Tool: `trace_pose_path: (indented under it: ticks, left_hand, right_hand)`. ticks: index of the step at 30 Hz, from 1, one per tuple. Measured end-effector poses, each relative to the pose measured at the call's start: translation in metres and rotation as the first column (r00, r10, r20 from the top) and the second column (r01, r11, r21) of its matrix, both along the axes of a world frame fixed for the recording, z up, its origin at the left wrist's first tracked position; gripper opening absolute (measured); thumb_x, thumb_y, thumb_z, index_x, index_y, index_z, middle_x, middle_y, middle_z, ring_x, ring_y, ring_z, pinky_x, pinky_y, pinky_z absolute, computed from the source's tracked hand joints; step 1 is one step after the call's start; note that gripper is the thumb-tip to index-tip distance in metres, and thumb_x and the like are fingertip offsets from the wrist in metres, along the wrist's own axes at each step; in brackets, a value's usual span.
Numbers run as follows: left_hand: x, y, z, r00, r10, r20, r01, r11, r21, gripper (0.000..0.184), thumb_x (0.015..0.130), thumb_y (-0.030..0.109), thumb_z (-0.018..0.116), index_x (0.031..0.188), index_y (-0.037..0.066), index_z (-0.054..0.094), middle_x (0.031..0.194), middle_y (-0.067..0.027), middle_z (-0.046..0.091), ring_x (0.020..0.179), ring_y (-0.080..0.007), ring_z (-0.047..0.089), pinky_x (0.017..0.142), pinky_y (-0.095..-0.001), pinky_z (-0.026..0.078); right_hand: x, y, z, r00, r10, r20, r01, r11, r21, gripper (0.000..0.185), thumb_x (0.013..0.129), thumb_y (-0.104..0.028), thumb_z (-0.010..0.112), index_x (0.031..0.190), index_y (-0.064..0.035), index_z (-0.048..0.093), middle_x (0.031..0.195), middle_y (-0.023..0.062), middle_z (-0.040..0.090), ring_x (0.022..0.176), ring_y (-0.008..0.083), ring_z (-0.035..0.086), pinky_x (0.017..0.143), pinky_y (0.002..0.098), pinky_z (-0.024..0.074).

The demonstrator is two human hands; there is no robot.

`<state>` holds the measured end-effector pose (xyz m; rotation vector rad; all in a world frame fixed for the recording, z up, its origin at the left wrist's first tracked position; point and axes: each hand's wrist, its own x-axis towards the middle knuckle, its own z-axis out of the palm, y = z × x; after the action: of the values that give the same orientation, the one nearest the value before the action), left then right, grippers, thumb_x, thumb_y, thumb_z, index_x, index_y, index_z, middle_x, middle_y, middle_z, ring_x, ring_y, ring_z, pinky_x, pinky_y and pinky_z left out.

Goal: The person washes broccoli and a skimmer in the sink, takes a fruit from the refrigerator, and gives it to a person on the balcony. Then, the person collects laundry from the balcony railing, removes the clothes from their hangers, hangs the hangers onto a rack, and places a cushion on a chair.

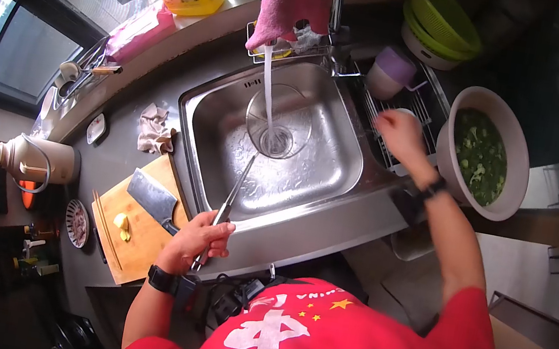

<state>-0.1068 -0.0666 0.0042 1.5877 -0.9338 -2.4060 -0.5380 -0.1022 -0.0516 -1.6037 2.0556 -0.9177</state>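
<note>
My left hand [203, 241] is wrapped round the slim dark-and-metal handle of a long-handled strainer [239, 184]. Its round, see-through head lies over the sink drain, under water running from the tap. Below it is the steel sink [221, 172]. My right hand [402, 137] is over the wire drying rack [425, 99] right of the sink, fingers curled together. A small white thing shows beside its fingertips; whether I grip it is hard to see. Just behind stands a purple-and-white cup [390, 73].
Left of the sink, a cleaver [153, 199] and pale yellow pieces [122, 226] lie on a wooden cutting board [124, 263]. A crumpled cloth [155, 130] sits behind. To the right stand a white bowl of greens [451, 140] and stacked green baskets [441, 24]. Pink cloth covers the tap.
</note>
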Motion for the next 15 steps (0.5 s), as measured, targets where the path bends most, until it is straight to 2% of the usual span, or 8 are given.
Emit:
trace_pose_path:
  ticks: [3,4,6,7,9,11,13,15]
  left_hand:
    - [-0.001,0.008,0.004,1.000,-0.010,0.007,0.010,1.000,0.005,0.024,0.092,0.018,0.064,0.083,0.012,0.043,0.059,0.0070,0.035,0.047,-0.0054,0.035,0.060,-0.0271,0.048]
    - [0.001,0.012,0.006,1.000,0.007,-0.019,-0.006,0.999,0.032,0.021,0.091,0.017,0.065,0.084,0.011,0.046,0.060,0.0071,0.035,0.048,-0.0054,0.036,0.059,-0.0268,0.046]
    - [0.003,0.023,0.013,0.998,0.060,-0.033,-0.058,0.996,0.070,0.018,0.091,0.016,0.065,0.086,0.011,0.049,0.061,0.0072,0.037,0.049,-0.0045,0.036,0.057,-0.0263,0.045]
    - [0.006,0.027,0.012,0.997,0.074,-0.015,-0.072,0.994,0.084,0.018,0.091,0.016,0.065,0.086,0.011,0.049,0.061,0.0072,0.037,0.049,-0.0045,0.036,0.057,-0.0263,0.045]
    - [0.012,0.031,0.009,0.994,0.080,-0.070,-0.073,0.992,0.101,0.017,0.092,0.016,0.064,0.087,0.010,0.048,0.062,0.0071,0.038,0.049,-0.0035,0.036,0.058,-0.0262,0.046]
    - [0.016,0.033,0.006,0.991,0.091,-0.102,-0.078,0.990,0.121,0.017,0.093,0.016,0.063,0.087,0.010,0.048,0.061,0.0073,0.038,0.048,-0.0029,0.036,0.059,-0.0263,0.047]
    - [0.021,0.035,0.006,0.985,0.152,-0.079,-0.141,0.982,0.125,0.017,0.093,0.016,0.061,0.086,0.010,0.047,0.058,0.0078,0.035,0.046,-0.0036,0.035,0.059,-0.0262,0.047]
    - [0.030,0.036,-0.003,0.978,0.189,-0.088,-0.178,0.976,0.126,0.015,0.094,0.015,0.058,0.086,0.011,0.046,0.056,0.0074,0.034,0.043,-0.0040,0.034,0.057,-0.0270,0.046]
  right_hand:
    - [0.004,-0.096,-0.072,0.986,0.041,-0.161,-0.063,0.989,-0.135,0.023,0.084,-0.020,0.055,0.076,-0.0018,0.067,0.077,0.0188,0.066,0.074,0.0369,0.064,0.066,0.0437,0.0493]
    - [-0.010,-0.131,-0.095,0.836,0.160,-0.525,-0.229,0.971,-0.068,0.018,0.079,-0.017,0.057,0.075,-0.0033,0.068,0.077,0.0188,0.066,0.073,0.0380,0.064,0.067,0.0452,0.0505]
    - [-0.006,-0.162,-0.094,0.875,-0.122,-0.468,0.030,0.979,-0.200,0.014,0.071,-0.018,0.061,0.071,-0.0064,0.070,0.074,0.0182,0.066,0.071,0.0361,0.065,0.063,0.0462,0.0518]
    - [-0.030,-0.184,-0.109,0.782,0.036,-0.622,-0.172,0.972,-0.159,0.016,0.073,-0.018,0.061,0.069,-0.0058,0.070,0.074,0.0182,0.066,0.071,0.0359,0.066,0.061,0.0460,0.0519]
    - [-0.023,-0.168,-0.073,0.944,0.007,-0.329,-0.016,1.000,-0.026,0.020,0.080,-0.018,0.057,0.069,-0.0050,0.067,0.069,0.0139,0.067,0.068,0.0302,0.066,0.061,0.0388,0.0506]
    - [-0.026,-0.143,-0.052,0.924,0.047,-0.380,-0.101,0.987,-0.123,0.018,0.081,-0.018,0.059,0.080,-0.0041,0.070,0.073,0.0123,0.068,0.068,0.0258,0.067,0.062,0.0350,0.0497]
    - [-0.024,-0.087,0.002,0.998,0.045,-0.034,-0.049,0.994,-0.103,0.023,0.083,-0.022,0.063,0.092,-0.0021,0.071,0.089,0.0188,0.069,0.086,0.0331,0.067,0.076,0.0393,0.0519]
    - [-0.040,-0.022,0.050,0.996,-0.041,-0.073,0.029,0.985,-0.170,0.022,0.083,-0.020,0.064,0.094,-0.0021,0.070,0.086,0.0155,0.070,0.083,0.0288,0.068,0.076,0.0366,0.0517]
